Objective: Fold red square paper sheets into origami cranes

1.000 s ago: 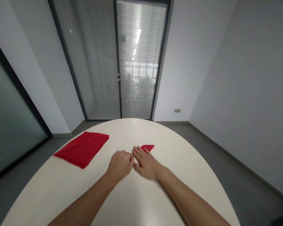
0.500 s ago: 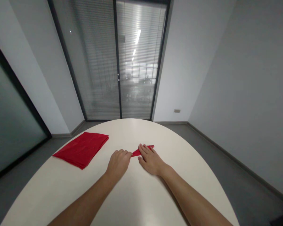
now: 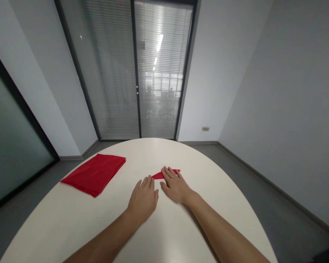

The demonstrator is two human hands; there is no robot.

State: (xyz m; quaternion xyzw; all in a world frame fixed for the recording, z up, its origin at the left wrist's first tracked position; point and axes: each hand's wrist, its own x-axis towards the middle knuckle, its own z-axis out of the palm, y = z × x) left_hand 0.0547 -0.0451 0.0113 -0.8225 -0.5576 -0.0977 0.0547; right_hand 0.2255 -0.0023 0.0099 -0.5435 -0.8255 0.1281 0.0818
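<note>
A narrow folded strip of red paper or cloth (image 3: 158, 176) lies on the white table (image 3: 142, 237), slanting up to the right. My right hand (image 3: 176, 185) rests flat across it with fingers stretched out, hiding its middle; its pointed right end shows past the fingers. My left hand (image 3: 143, 197) is open, palm down, its fingertips at the strip's left end and its thumb apart. Whether those fingertips press on the strip or only lie beside it, I cannot tell.
At the left edge of the round table lies a stack of flat red sheets (image 3: 95, 174), their corners slightly offset. Beyond the table stand glass panels with blinds (image 3: 115, 91) and a wall with a small socket plate (image 3: 205, 129).
My left hand has let go of its pinch on the strip's left end and spread its fingers, moving slightly right. My right hand stays in place on the strip.
</note>
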